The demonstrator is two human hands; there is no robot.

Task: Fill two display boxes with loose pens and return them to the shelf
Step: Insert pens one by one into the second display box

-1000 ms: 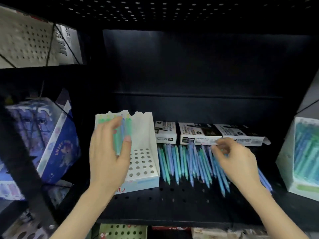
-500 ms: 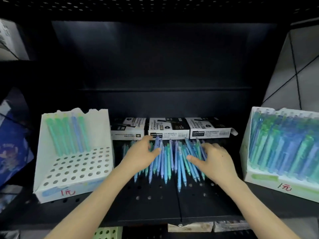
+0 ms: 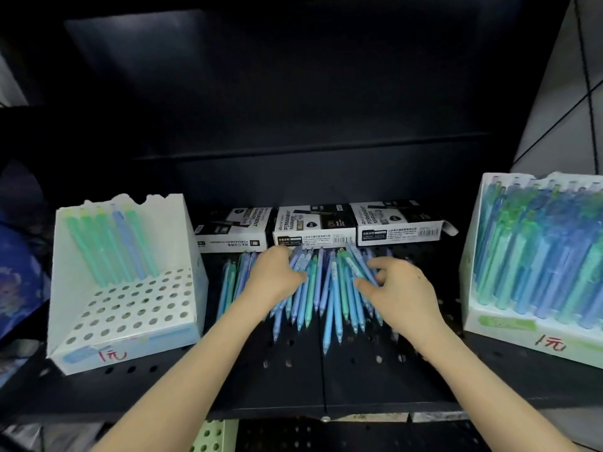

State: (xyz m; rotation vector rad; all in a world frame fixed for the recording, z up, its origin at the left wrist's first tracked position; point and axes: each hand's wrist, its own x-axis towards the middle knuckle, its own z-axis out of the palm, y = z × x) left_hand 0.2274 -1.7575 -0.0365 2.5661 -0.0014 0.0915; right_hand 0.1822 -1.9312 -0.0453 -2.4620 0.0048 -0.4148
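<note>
The loose pens [image 3: 326,288] are lying in a fanned heap on the middle of the black perforated shelf [image 3: 326,380], tips pointing toward the near edge. They are sitting just in front of three permanent marker boxes [image 3: 315,228], which are lined up along the far side.

The left hand [image 3: 275,278] is resting on the left half of the heap with its fingers curled down over the pens. The fingertips are hidden, so it cannot be told whether any pen is being gripped.

The right hand [image 3: 401,295] is resting on the right half of the heap. Its fingers are bent and spread, and the thumb and forefinger are bracketing a few pens.

The left display box [image 3: 169,230] is standing at the left of the shelf, holding five pens in its far row; the remaining holes are showing open. The right display box [image 3: 522,337] is standing at the right, densely packed with blue and green pens.
</note>
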